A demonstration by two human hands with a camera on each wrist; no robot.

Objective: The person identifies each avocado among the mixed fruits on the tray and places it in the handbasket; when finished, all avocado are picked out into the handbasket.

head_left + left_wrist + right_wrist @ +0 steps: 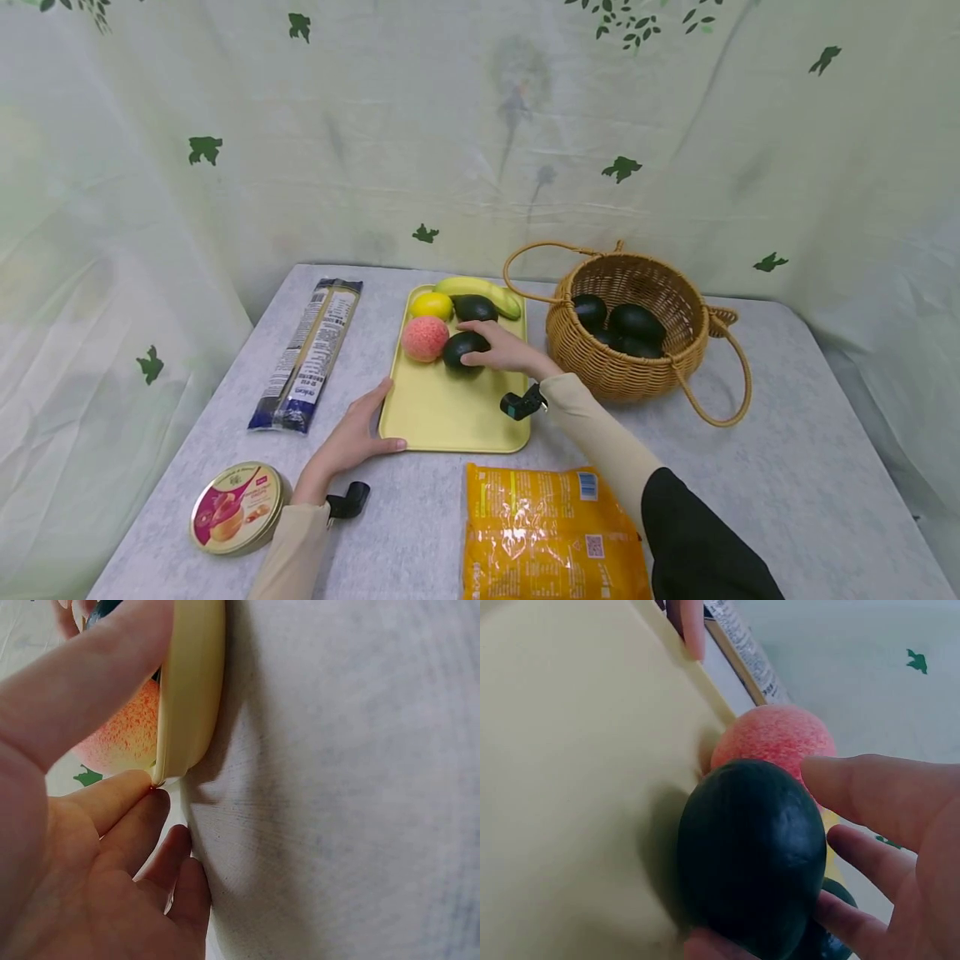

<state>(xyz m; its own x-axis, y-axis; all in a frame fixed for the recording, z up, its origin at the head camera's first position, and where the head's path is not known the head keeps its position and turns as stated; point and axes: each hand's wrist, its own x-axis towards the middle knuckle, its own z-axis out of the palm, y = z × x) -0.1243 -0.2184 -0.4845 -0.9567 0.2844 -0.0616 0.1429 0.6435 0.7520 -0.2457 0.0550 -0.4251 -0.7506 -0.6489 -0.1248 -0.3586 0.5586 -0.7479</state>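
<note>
My right hand point(504, 346) holds a dark green avocado point(465, 352) low over the yellow tray point(450, 417), thumb on the near side and fingertips around the far side. Against that avocado in the right wrist view sits a pink speckled peach point(776, 739). Behind these, a second avocado point(475, 307), a yellow lemon point(431, 306) and a banana point(483, 292) lie at the tray's far end. My left hand point(352, 442) is spread at the near left corner of the tray, its thumb on the front edge and its straight fingers touching the left side.
Right of the tray stands a wicker basket point(626, 379) with several avocados inside and looped handles sticking out. A long packet point(307, 354) lies on the left. Nearer are a round tin point(236, 508) and an orange bag point(551, 533). A patterned curtain point(450, 150) hangs behind.
</note>
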